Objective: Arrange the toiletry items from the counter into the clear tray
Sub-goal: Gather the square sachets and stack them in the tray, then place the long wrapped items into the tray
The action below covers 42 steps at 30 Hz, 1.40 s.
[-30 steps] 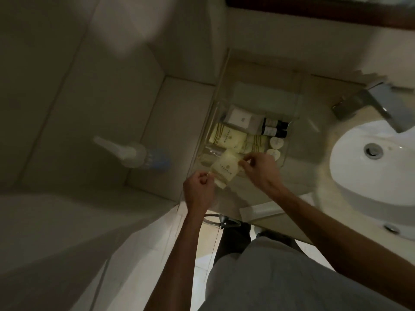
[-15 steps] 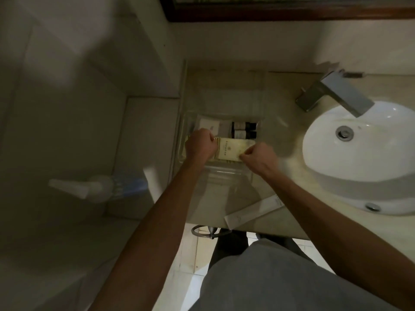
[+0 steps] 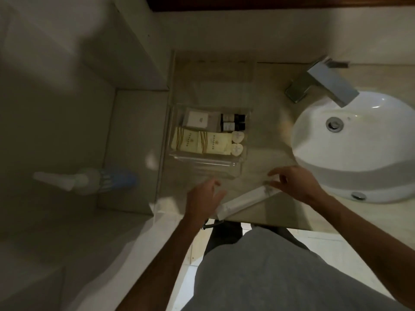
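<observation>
You've dropped that cream packet (image 3: 215, 143) into the clear tray (image 3: 203, 163), both hands now empty, right hand (image 3: 294, 184) spread over the long sachet (image 3: 247, 202), left hand (image 3: 205, 198) relaxed.

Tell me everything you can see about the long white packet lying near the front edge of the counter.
The long white packet is a slim, flat, pale wrapper, papery or plastic by its look, with faint print too blurred to read. It lies flat and diagonal on the beige counter, outside the clear tray, its near end at the counter's front edge. The right hand, fingers spread, is at its far end; contact is unclear. The left hand is beside its near end.
</observation>
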Tool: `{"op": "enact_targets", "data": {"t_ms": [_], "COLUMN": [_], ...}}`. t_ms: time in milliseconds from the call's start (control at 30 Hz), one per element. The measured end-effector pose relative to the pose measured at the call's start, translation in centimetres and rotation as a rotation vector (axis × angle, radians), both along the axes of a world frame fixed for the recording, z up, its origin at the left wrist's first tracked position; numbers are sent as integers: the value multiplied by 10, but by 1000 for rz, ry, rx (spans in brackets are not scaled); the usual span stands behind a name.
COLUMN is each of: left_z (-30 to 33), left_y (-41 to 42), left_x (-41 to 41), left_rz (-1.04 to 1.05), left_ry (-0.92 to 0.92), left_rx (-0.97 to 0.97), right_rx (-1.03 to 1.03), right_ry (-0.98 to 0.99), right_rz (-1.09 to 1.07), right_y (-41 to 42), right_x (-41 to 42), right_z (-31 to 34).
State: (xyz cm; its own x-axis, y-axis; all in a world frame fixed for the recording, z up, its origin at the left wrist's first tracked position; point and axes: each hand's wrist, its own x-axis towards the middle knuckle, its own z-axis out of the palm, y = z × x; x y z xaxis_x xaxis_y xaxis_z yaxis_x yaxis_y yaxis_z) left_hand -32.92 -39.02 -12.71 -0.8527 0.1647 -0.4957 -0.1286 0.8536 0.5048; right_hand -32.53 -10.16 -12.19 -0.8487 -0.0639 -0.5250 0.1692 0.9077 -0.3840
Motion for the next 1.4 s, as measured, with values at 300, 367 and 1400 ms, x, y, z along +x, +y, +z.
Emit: {"op": "enact_targets", "data": {"t_ms": [300, 367, 1400], "left_z": [-18, -14, 14], "left_y": [0, 4, -35], "left_x": [49, 46, -180], "left_rz": [-63, -42, 72], "left_ry": [-113, -108, 273], "left_rx": [-168, -201, -287], "right_rx": [34, 20, -371], "right_ry": [-67, -81, -1], "right_rz": [30, 16, -615], "right_y": [11, 12, -71], "right_x": [16, 13, -133], "right_z": [-11, -14, -2]}}
